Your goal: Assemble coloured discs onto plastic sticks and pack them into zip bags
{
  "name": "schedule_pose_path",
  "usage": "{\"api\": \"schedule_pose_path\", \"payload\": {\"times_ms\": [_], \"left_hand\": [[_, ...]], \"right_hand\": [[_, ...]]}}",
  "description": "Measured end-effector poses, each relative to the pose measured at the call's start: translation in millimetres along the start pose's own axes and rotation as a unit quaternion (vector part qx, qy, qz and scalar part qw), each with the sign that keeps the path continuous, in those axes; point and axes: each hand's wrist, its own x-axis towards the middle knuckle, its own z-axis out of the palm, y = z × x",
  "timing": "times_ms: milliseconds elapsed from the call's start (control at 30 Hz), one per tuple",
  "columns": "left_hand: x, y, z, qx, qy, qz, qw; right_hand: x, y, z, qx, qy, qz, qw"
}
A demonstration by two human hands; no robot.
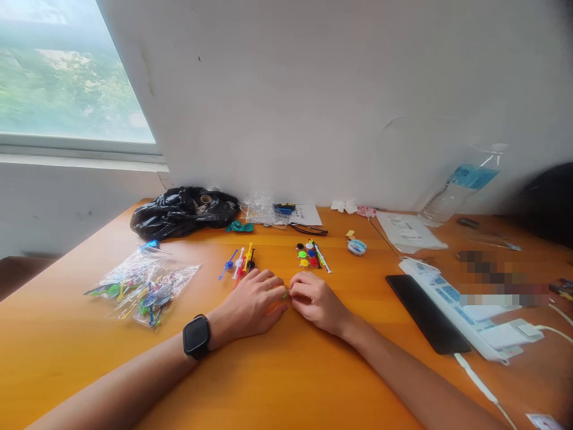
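My left hand, with a black watch on the wrist, pinches a small green plastic piece at its fingertips. Facing it, my right hand is closed, thumb against fingers; what it grips is mostly hidden. The fingertips of both hands nearly meet just above the table. Beyond my left hand lie several plastic arrows with round discs on them, in blue, white, yellow, red and black. Past my right hand is a small group of coloured discs, with loose arrow-shaped sticks beside it.
Clear bags of coloured plastic parts lie at left. Along the wall are a black plastic bag, glasses and papers. A white round case, phone, power strip and tilted bottle occupy the right.
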Motion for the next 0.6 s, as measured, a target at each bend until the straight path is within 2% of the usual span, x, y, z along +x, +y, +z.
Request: {"api": "schedule_pose_path", "payload": {"times_ms": [200,400,533,600], "left_hand": [[2,1,2.9,-0.032,-0.004,-0.026,0.999],[-3,1,2.3,-0.05,0.004,-0.035,0.998],[-6,2,-3.5,-0.064,0.063,-0.054,0.994],[-7,1,-6.1,-0.071,0.094,-0.066,0.991]], "right_hand": [[1,3,1,0.027,0.009,0.015,0.999],[7,-6,-3,0.019,0.032,0.038,0.999],[10,-10,-10,0.034,0.121,0.158,0.979],[11,-12,-15,0.067,0.135,0.229,0.962]]}}
